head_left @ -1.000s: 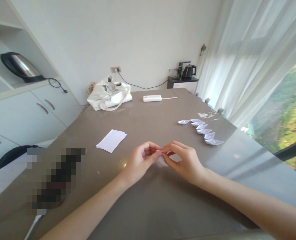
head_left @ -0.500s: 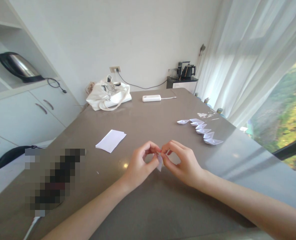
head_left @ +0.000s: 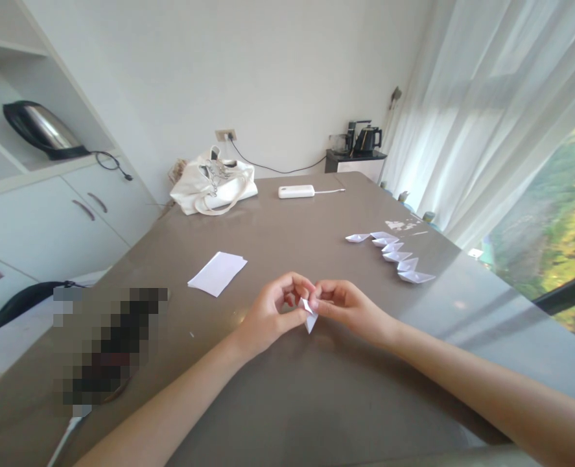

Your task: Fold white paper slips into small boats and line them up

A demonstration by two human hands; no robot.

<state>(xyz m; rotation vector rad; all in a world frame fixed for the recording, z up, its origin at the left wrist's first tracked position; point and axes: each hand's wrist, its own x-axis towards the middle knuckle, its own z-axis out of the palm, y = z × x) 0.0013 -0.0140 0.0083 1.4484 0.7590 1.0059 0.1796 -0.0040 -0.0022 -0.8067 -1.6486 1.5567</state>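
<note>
A small folded piece of white paper (head_left: pixel 309 316) is held just above the grey table (head_left: pixel 287 402), near its middle. My left hand (head_left: pixel 270 312) pinches its left side with thumb and curled fingers. My right hand (head_left: pixel 348 307) pinches its right side, fingers pressed together. A pointed corner of the paper hangs down between the two hands. A row of several small white folded paper boats (head_left: pixel 394 254) lies to the right, beyond my right hand. A stack of white paper sheets (head_left: pixel 218 273) lies to the left, beyond my left hand.
A white handbag (head_left: pixel 214 188) and a white power bank with cable (head_left: pixel 295 191) sit at the table's far end. Paper scraps (head_left: pixel 398 224) lie by the right edge. A blurred-out dark object (head_left: pixel 107 347) is at the left. A kettle (head_left: pixel 41 130) stands on the left shelf.
The paper, hidden between my fingertips at first, now shows as a pointed white fold hanging between them. My right hand's fingers have curled in closer; both hands stay in place.
</note>
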